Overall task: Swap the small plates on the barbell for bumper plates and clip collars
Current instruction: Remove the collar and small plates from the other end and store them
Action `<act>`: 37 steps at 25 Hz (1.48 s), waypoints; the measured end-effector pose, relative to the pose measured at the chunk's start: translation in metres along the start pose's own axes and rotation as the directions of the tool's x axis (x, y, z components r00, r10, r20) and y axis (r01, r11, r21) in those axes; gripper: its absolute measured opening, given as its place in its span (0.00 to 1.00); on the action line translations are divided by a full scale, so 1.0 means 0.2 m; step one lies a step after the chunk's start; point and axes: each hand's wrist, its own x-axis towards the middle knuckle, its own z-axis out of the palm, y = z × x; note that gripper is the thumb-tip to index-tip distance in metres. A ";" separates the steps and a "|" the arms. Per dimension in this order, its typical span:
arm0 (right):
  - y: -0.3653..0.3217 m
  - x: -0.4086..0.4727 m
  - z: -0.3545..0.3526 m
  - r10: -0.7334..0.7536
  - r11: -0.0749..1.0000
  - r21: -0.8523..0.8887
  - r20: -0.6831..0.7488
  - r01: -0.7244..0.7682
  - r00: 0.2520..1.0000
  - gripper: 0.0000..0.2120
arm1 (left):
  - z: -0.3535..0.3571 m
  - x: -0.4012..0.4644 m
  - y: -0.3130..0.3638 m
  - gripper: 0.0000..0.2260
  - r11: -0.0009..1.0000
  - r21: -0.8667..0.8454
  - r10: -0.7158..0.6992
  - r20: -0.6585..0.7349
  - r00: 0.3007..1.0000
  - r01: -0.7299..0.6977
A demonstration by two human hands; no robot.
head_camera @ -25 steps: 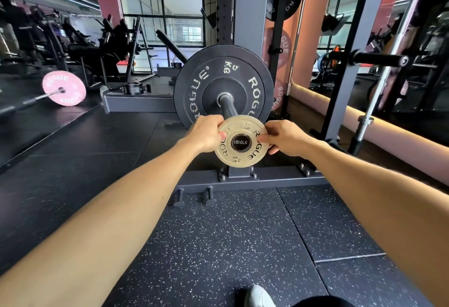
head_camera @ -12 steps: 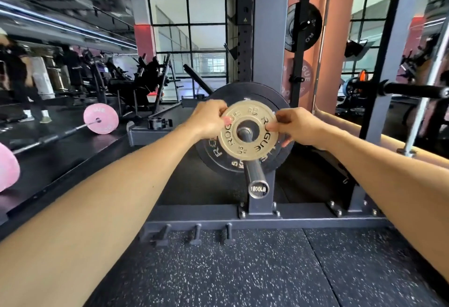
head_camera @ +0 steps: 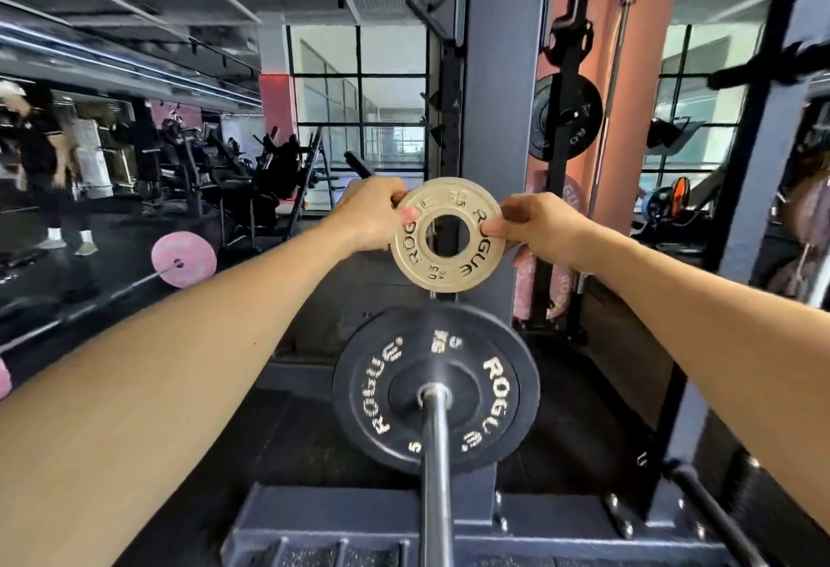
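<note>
Barbell (head_camera: pixel 436 454) sleeve ran straight out toward the camera, and every place below is given from it. Just above it, clear of its end, a small pale change plate (head_camera: pixel 447 234) was held upright with its printed face toward the wearer; the post of the rack (head_camera: pixel 498 117) showed through its empty centre hole, so it was off the bar. The left hand (head_camera: pixel 375 216) pinched the plate's left edge, thumb on the face near the hole, and the right hand (head_camera: pixel 534 225) pinched the right edge likewise, both closed on the plate. That two-sided hold probably suited a thin disc, keeping it square while it was carried. On the sleeve, farther from the camera, a black bumper plate (head_camera: pixel 435 389) sat seated against the bar's shoulder. No collar could be seen on the sleeve. Well to the left of the barbell, a pink plate (head_camera: pixel 183 259) rested on another bar. Judging by this, the small plate wanted setting aside next.
</note>
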 end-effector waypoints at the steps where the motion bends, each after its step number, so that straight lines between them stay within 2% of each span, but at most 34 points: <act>1: -0.08 0.08 -0.10 -0.007 1.000 0.003 0.004 0.007 1.000 0.10 | -0.10 0.09 0.09 0.07 1.000 0.009 0.001 0.003 1.000 -0.002; 3: -0.26 0.25 -0.32 -0.020 1.000 0.009 0.008 0.020 1.000 0.13 | -0.31 0.28 0.29 0.08 0.999 0.046 0.016 0.010 1.000 -0.017; 9: -0.89 0.70 -0.95 -0.049 0.999 0.010 0.007 0.049 0.999 0.14 | -0.99 0.75 0.87 0.08 0.995 0.096 0.009 0.001 1.000 -0.009; 14: -1.21 0.76 -1.18 -0.073 0.997 -0.023 0.022 0.074 0.997 0.14 | -1.31 0.84 1.10 0.12 0.991 0.129 0.021 0.003 1.000 -0.021; 18: -1.34 0.65 -1.30 -0.074 0.997 -0.023 -0.007 0.074 0.997 0.14 | -1.39 0.81 1.25 0.14 0.990 0.124 0.070 0.012 0.997 -0.071; 22: -1.35 0.49 -1.49 -0.048 0.999 0.010 -0.036 0.048 0.998 0.09 | -1.35 0.79 1.45 0.14 0.987 0.116 0.110 0.030 0.993 -0.113; 27: -1.23 0.31 -1.81 -0.044 0.999 -0.024 -0.088 0.042 0.995 0.09 | -1.19 0.79 1.78 0.07 0.977 0.133 0.165 0.038 0.986 -0.169; 30: -1.06 0.20 -2.12 -0.030 0.998 -0.067 -0.102 0.023 0.994 0.11 | -0.97 0.83 2.07 0.03 0.967 0.137 0.209 0.042 0.977 -0.213; 37: -0.46 -0.10 -3.07 -0.041 0.986 -0.163 -0.070 0.029 0.997 0.07 | -0.20 0.93 2.90 0.05 0.969 0.093 0.228 0.032 0.973 -0.230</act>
